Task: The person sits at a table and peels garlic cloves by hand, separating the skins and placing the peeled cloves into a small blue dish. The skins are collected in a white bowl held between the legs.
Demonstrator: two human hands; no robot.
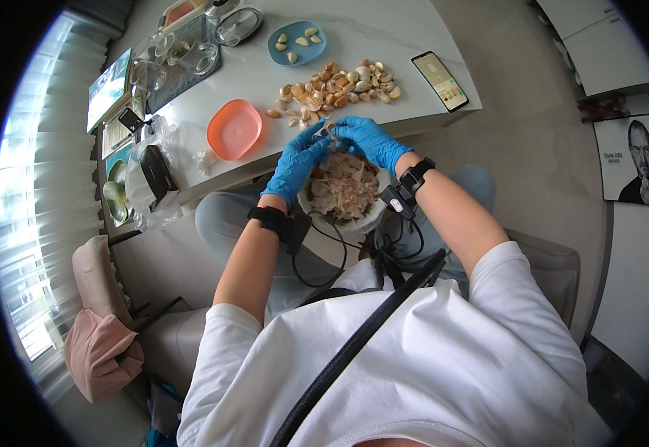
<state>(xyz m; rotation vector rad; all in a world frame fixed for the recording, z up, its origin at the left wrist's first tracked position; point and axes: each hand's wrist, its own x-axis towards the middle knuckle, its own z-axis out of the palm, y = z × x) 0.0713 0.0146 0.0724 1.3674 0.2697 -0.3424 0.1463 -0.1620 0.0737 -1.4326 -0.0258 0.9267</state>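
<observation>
My left hand [301,162] and my right hand [370,141], both in blue gloves, meet at the table's front edge above a lined waste bin [380,215]. Pale papery garlic skins [344,187] fill the bin, which stands between my knees. A small garlic clove [330,129] is pinched in my right fingertips. The left fingertips come close to it from the other side; whether they grip it is hidden. Just beyond my hands, unpeeled garlic cloves [338,86] lie in a loose heap. Several peeled cloves [302,41] rest on a blue plate [309,56] at the back.
An orange plate [234,129] sits left of the heap, beside a crumpled white tissue [205,161]. Right of the heap lies a lit smartphone [441,81] near the table edge. Glassware [193,56] stands on a dark tray at back left. Black cables [324,282] hang from my wrist straps.
</observation>
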